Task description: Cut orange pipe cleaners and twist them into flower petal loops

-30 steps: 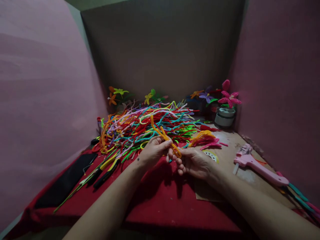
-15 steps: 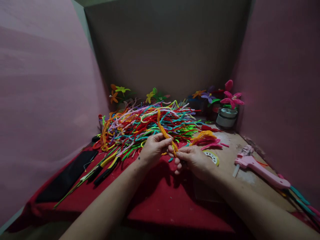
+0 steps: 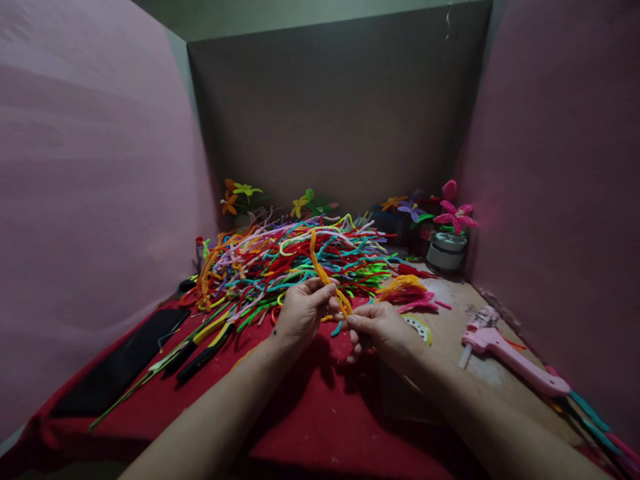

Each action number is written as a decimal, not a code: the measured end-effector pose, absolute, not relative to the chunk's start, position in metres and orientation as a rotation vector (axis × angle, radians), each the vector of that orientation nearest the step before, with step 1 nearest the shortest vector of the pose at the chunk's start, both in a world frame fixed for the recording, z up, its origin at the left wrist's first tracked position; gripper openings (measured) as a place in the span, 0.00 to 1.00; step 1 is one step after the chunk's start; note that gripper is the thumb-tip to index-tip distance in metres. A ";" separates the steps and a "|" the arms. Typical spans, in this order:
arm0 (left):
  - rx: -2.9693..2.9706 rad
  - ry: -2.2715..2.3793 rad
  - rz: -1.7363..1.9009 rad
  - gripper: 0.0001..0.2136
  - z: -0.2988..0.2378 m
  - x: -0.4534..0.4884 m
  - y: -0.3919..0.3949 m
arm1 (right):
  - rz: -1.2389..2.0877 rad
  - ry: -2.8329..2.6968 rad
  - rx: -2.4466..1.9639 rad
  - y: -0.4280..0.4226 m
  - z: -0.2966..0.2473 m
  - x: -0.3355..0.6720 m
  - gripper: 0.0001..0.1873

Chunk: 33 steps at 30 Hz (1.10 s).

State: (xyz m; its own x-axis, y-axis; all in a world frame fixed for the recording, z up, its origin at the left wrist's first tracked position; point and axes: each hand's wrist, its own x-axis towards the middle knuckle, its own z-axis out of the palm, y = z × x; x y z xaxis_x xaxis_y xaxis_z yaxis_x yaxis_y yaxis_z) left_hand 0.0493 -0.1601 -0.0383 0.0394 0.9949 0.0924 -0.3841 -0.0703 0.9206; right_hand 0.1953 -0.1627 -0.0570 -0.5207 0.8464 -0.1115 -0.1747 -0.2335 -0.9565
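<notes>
Left hand (image 3: 301,313) and right hand (image 3: 387,328), as I observe remotely, both pinching orange fuzzy stem (image 3: 319,268), multicoloured stem pile (image 3: 270,250) beyond.

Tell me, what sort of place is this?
Probably a small craft corner, though I can't tell whether it's in a home or a workshop. A heap of colourful fuzzy stems, a pink glue gun and fuzzy handmade-looking flowers along the back suggest it.
</notes>
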 end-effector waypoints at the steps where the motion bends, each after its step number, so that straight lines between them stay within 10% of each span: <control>1: 0.990 0.819 1.374 0.11 -0.038 0.048 -0.160 | 1.817 -1.298 -0.867 -0.163 -0.056 0.195 0.12; 9: 1.092 0.833 0.902 0.14 -0.048 0.039 -0.158 | 1.909 -1.225 -0.771 -0.164 -0.054 0.197 0.09; 33: 1.008 0.827 1.007 0.10 -0.039 0.049 -0.164 | 2.371 -0.759 -0.523 -0.167 -0.059 0.197 0.07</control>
